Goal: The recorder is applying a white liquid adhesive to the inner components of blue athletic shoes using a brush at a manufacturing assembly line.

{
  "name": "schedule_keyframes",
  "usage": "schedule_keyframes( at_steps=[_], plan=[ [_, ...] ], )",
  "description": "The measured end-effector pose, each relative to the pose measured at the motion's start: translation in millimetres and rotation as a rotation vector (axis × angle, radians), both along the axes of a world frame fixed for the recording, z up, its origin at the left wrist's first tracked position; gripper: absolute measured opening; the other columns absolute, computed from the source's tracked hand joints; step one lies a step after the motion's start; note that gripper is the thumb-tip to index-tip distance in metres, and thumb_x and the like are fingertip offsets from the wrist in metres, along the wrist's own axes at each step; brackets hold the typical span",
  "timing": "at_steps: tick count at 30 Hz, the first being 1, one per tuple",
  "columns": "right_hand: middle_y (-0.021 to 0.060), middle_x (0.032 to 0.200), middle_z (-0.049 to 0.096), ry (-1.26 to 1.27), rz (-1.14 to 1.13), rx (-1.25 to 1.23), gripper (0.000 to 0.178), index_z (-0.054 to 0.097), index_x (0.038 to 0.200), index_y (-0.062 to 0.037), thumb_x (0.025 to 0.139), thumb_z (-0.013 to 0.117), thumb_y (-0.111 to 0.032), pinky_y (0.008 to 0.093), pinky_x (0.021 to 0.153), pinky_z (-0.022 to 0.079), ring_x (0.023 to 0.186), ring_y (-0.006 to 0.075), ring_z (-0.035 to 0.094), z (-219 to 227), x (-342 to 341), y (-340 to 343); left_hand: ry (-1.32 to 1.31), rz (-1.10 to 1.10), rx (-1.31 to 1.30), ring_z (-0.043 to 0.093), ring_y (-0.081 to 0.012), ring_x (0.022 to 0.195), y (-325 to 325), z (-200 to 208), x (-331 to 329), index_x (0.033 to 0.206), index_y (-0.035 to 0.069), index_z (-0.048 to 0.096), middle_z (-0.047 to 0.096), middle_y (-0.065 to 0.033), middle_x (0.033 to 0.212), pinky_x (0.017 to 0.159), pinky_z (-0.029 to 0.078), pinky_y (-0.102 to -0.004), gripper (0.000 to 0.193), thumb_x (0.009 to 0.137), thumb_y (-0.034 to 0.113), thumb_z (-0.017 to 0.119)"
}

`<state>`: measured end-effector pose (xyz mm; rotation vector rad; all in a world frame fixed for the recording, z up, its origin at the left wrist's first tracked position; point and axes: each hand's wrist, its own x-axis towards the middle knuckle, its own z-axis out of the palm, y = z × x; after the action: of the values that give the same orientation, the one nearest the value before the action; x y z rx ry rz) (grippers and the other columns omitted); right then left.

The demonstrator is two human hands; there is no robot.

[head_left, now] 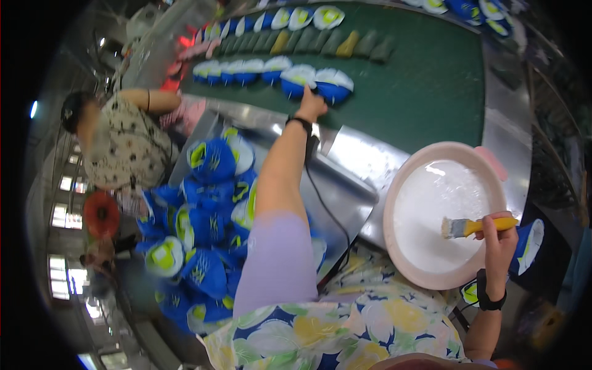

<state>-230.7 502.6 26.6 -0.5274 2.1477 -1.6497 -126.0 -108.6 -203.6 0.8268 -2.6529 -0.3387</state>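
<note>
My right hand (498, 242) grips the yellow handle of a paintbrush (457, 227), its bristles held over a round pink basin (390, 216) of white liquid (425, 213). My left arm reaches forward across a metal ledge to the green conveyor belt (419, 80). There my left hand (312, 106) has its fingers closed at the near edge of a blue and white shoe upper (335, 86), the last on the right in a row. Directly left of it lies another shoe upper (298, 80). The fingertips are partly hidden against the blue material.
Blue shoe uppers with lime linings form a heap (206, 216) in a metal tray left of my arm. Dark green shoe-shaped pieces (317, 42) line the belt farther back. A black cable (324, 200) hangs by the ledge. Another person (129, 142) works at the left.
</note>
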Motion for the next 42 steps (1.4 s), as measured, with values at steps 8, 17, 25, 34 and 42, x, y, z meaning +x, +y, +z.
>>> schedule_keyframes(
  at_steps=[8, 17, 25, 34, 42],
  plan=[
    [0.0043, 0.083, 0.062, 0.008, 0.093, 0.119, 0.014, 0.059, 0.096, -0.0019, 0.097, 0.061, -0.016, 0.0196, 0.065, 0.046, 0.068, 0.0078, 0.057, 0, -7, -8, -0.379, -0.146, 0.971, 0.063, -0.0211, 0.107, 96, 229, 124, 0.129, 0.005, 0.055, 0.066, -0.0114, 0.117, 0.091, 0.051, -0.0353, 0.045, 0.09, 0.025, 0.067],
    [0.0056, 0.088, 0.061, 0.065, 0.284, 0.128, 0.011, 0.059, 0.096, -0.0009, 0.092, 0.065, -0.01, 0.0212, 0.064, 0.049, 0.073, 0.0105, 0.061, 23, 0, -35, -0.674, -0.113, -0.147, 0.058, -0.0372, 0.114, 190, 219, 192, 0.136, 0.008, 0.052, 0.057, -0.0218, 0.129, 0.098, 0.046, -0.041, 0.07, 0.075, 0.032, 0.077],
    [0.0045, 0.078, 0.062, 0.056, 0.192, 0.205, 0.014, 0.059, 0.092, -0.0002, 0.09, 0.067, -0.011, 0.022, 0.063, 0.047, 0.069, 0.0099, 0.06, 23, -5, -24, -0.333, -0.281, 0.472, 0.058, -0.0283, 0.112, 144, 251, 162, 0.132, 0.008, 0.055, 0.061, -0.0128, 0.116, 0.1, 0.044, -0.0336, 0.065, 0.068, -0.006, 0.061],
    [0.0073, 0.073, 0.063, 0.184, 0.288, 0.166, 0.021, 0.06, 0.087, 0.0002, 0.089, 0.07, -0.018, 0.0263, 0.055, 0.043, 0.06, 0.012, 0.056, 17, -3, -46, -0.399, -0.685, 0.189, 0.058, -0.0377, 0.103, 201, 167, 61, 0.102, 0.015, 0.072, 0.059, -0.0178, 0.117, 0.092, 0.049, -0.0423, 0.036, 0.069, -0.001, 0.07],
    [0.0122, 0.074, 0.066, 0.184, 0.309, 0.078, 0.024, 0.06, 0.09, 0.0006, 0.088, 0.07, -0.021, 0.0307, 0.058, 0.049, 0.063, 0.0224, 0.064, 4, -5, -50, -0.367, -0.535, 0.178, 0.051, -0.0395, 0.106, 276, 169, 65, 0.116, -0.001, 0.062, 0.055, -0.0196, 0.113, 0.092, 0.045, -0.0455, 0.041, 0.076, 0.008, 0.061]
  ],
)
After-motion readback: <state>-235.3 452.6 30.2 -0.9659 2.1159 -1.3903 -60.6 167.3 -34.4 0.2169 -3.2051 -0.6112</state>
